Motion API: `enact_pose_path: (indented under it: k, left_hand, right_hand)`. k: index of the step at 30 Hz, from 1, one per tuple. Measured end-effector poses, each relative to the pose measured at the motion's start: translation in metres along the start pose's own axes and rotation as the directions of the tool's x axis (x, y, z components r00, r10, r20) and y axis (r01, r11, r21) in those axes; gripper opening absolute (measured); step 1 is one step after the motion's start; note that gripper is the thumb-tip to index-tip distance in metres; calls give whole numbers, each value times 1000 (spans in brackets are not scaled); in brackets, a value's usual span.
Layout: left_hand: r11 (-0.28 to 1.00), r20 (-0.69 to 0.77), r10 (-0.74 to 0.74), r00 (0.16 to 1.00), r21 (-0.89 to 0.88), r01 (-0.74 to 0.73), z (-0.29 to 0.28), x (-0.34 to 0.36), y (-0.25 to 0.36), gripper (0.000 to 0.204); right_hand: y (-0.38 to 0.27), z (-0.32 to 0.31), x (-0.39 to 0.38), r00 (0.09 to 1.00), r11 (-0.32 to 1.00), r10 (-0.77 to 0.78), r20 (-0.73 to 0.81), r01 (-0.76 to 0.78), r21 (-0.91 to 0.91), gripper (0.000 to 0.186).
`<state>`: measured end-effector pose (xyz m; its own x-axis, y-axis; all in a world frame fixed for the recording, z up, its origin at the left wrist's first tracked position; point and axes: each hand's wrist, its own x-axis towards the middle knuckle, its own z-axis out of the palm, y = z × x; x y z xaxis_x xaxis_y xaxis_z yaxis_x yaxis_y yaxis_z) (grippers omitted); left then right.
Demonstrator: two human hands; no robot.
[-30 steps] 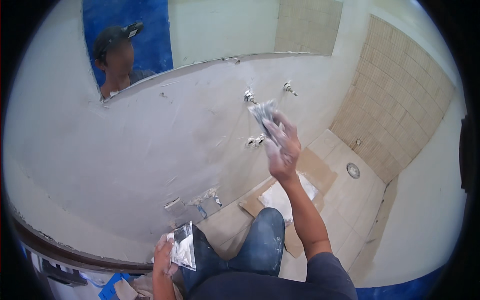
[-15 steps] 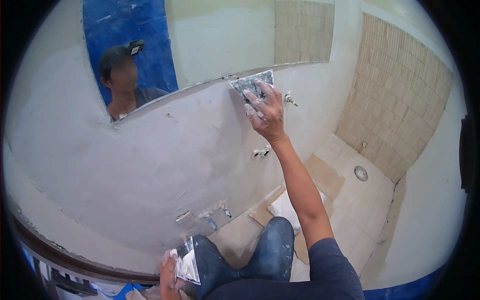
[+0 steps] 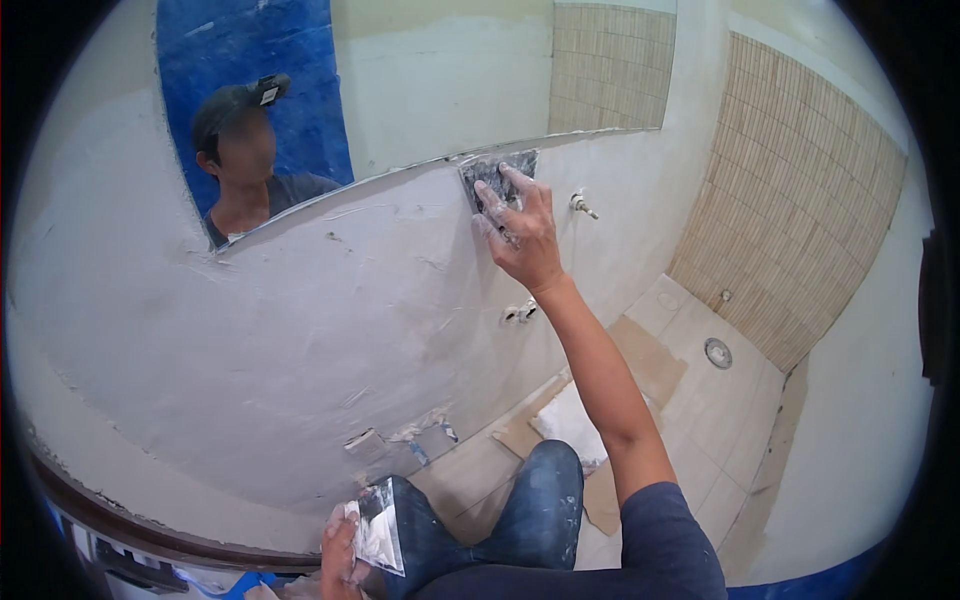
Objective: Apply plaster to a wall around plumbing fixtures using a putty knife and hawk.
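Note:
My right hand is stretched up to the wall, its fingers pressed on the back of a metal putty knife. That blade lies against the pale plaster just under the lower edge of a mirror. White compound coats my fingers. Low at the left, my left hand grips a second broad putty knife, which carries a heap of white compound on its blade. It is held beside my left knee. The handles of both knives are hidden.
A pipe stub juts from the wall right of my right hand, with pipe holes below. An outlet box sits low on the wall. Cardboard and a white sheet lie on the tiled floor near a round drain.
My right hand and its putty knife have shifted slightly left and down along the mirror's lower edge, and the blade lies flatter to the wall. My left hand stays nearly in place.

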<state>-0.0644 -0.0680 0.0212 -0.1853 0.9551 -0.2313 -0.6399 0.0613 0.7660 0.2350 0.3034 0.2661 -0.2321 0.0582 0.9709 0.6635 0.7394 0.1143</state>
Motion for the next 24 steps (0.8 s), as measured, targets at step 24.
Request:
enact_pose_path:
  k: [24]
  left_hand:
    - [998,51,3,999,64,-7,-20,2,-13,27]
  right_hand:
    - [21,-26,5,999,1000,-1,36,0,16,48]
